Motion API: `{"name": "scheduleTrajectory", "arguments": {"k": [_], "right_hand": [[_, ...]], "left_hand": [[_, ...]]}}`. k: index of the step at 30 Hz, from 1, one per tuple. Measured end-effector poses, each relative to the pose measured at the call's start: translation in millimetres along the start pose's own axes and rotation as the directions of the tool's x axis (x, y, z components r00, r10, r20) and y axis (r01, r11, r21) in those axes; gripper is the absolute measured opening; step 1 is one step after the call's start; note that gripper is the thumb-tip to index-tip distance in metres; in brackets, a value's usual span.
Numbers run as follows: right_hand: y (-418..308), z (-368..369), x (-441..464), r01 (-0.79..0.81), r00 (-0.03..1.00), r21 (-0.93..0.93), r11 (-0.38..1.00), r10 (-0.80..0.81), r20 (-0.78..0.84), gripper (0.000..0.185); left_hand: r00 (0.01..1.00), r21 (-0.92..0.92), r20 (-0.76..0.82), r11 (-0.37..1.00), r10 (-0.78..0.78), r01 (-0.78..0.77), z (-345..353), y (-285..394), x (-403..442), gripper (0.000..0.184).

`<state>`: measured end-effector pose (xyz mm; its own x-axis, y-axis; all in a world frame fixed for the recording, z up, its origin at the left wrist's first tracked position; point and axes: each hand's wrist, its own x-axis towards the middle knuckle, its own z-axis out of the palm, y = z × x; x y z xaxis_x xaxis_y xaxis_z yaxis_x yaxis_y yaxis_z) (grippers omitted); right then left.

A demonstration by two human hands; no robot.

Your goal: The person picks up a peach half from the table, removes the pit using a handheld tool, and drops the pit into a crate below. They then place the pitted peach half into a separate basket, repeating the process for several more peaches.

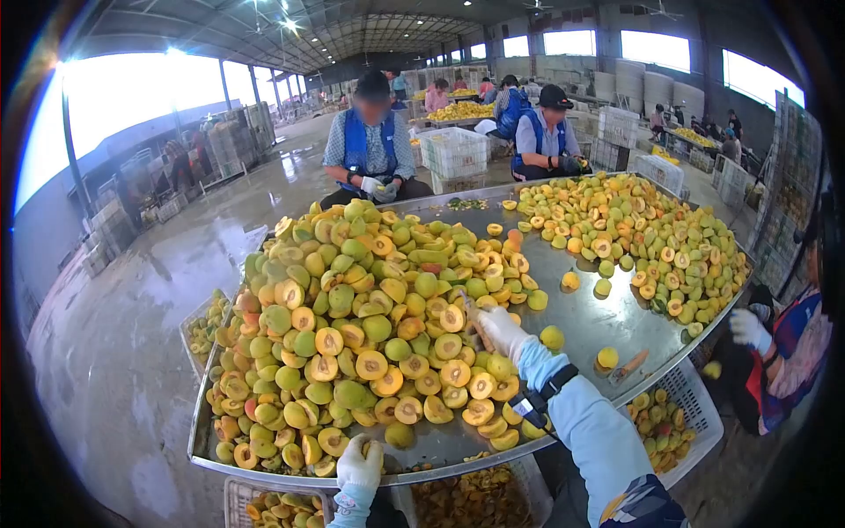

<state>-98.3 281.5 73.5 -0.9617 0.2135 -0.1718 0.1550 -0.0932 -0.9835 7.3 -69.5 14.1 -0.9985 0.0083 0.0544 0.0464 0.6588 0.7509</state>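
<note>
A large heap of yellow-green peaches [378,330], many cut in half with orange flesh showing, covers the left and middle of a metal table [568,255]. My right hand [502,332], in a white glove, reaches over the heap's right side. Its fingers are wrapped round a knife [480,327] with a brownish handle, the thin tip pointing at the fruit. At the table's near edge, beside the lowest halves, is my left hand [359,464], also gloved. Its fingers are curled; whatever they may hold is hidden.
A second peach heap [642,242] lies at the right. A wooden-handled tool [628,366] rests near the right edge. Below are a crate of scraps [471,500] and a white crate of peaches [695,414]. Two people [368,145] sit across; another person's gloved hand [750,331] is at right.
</note>
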Motion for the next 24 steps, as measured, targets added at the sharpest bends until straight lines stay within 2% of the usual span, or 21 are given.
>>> {"name": "scheduleTrajectory", "arguments": {"k": [1, 2, 4, 5, 6, 7, 9, 11, 12, 13, 15, 16, 17, 19, 21, 23, 24], "right_hand": [[-3.2, -5.3, 7.9, 0.026, 0.999, -0.065, 0.998, -0.027, -0.017, 0.032], [-6.7, -11.7, 15.4, 0.029, 0.999, -0.055, 0.998, -0.03, -0.02, 0.032], [-15.2, -21.7, 32.7, 0.06, 0.997, -0.114, 0.992, -0.054, 0.054, 0.028], [-17.3, -23.5, 45.0, 0.066, 0.997, -0.106, 0.992, -0.061, 0.054, 0.028], [-18.1, -24.8, 56.9, 0.055, 0.998, -0.026, 0.998, -0.056, -0.014, 0.028], [-18.5, -25.9, 68.0, 0.047, 0.996, 0.057, 0.997, -0.042, -0.081, 0.028], [-20.9, -28.2, 90.9, 0.06, 0.988, 0.02, 0.998, -0.057, -0.14, 0.029], [-11.7, -37.0, 124.5, 0.108, 0.981, -0.077, 0.991, -0.119, -0.15, 0.03], [25.3, -54.8, 184.0, 0.24, 0.936, -0.35, 0.905, -0.311, -0.164, 0.031], [15.8, -49.8, 177.8, 0.236, 0.938, -0.34, 0.91, -0.305, -0.163, 0.031], [-31.0, -32.0, 147.4, 0.084, 0.97, -0.103, 0.991, -0.105, -0.22, 0.036], [-34.2, -28.0, 153.8, 0.065, 0.962, -0.103, 0.993, -0.09, -0.259, 0.045], [-29.3, -31.7, 172.0, 0.065, 0.961, -0.09, 0.994, -0.087, -0.262, 0.045], [-8.8, -42.8, 222.1, 0.225, 0.896, -0.37, 0.902, -0.34, -0.285, 0.048], [-2.5, -51.7, 242.6, 0.191, 0.926, -0.329, 0.925, -0.28, -0.252, 0.045], [-19.6, -48.6, 233.0, 0.183, 0.951, -0.26, 0.948, -0.239, -0.199, 0.04], [-31.4, -42.8, 220.7, 0.108, 0.951, -0.112, 0.988, -0.135, -0.277, 0.032]], "left_hand": [[1.0, 0.025, -0.015, 1.0, -0.013, 0.013, 1.3, 1.3, -0.5, 0.036], [0.999, 0.049, -0.032, 0.999, -0.022, 0.024, 3.1, 0.6, 2.2, 0.036], [0.997, 0.141, -0.042, 0.988, 0.067, -0.061, 8.1, -7.7, 2.7, 0.034], [0.995, 0.193, -0.028, 0.977, 0.1, -0.093, 5.4, -1.5, 0.2, 0.034], [0.998, 0.283, 0.05, 0.958, 0.038, -0.05, 3.2, 4.8, 1.7, 0.035], [0.952, 0.224, -0.068, 0.934, 0.298, -0.277, -1.2, 16.1, -7.5, 0.031], [0.975, 0.231, 0.024, 0.948, 0.22, -0.22, -1.2, 16.0, -6.2, 0.033], [0.972, 0.266, 0.045, 0.935, 0.231, -0.234, 3.3, 7.8, -4.7, 0.033], [0.969, 0.296, 0.067, 0.923, 0.237, -0.246, 3.9, 6.1, -3.9, 0.033], [0.97, 0.307, 0.07, 0.92, 0.233, -0.243, 2.0, 11.9, -3.5, 0.033], [0.984, 0.307, 0.108, 0.936, 0.145, -0.171, -1.7, 29.2, -3.9, 0.03], [0.983, 0.308, 0.129, 0.937, 0.133, -0.167, -1.6, 29.5, -3.1, 0.029], [0.982, 0.319, 0.133, 0.932, 0.137, -0.173, -0.7, 29.1, -2.7, 0.029], [0.973, 0.292, 0.099, 0.929, 0.208, -0.228, 2.3, 26.1, -2.3, 0.029], [0.971, 0.287, 0.116, 0.928, 0.212, -0.237, 8.4, 12.2, -1.2, 0.029], [0.952, 0.314, 0.042, 0.901, 0.303, -0.3, 19.1, -13.5, -2.3, 0.029], [0.955, 0.316, 0.045, 0.902, 0.294, -0.293, 16.9, -6.4, -1.5, 0.029]]}}
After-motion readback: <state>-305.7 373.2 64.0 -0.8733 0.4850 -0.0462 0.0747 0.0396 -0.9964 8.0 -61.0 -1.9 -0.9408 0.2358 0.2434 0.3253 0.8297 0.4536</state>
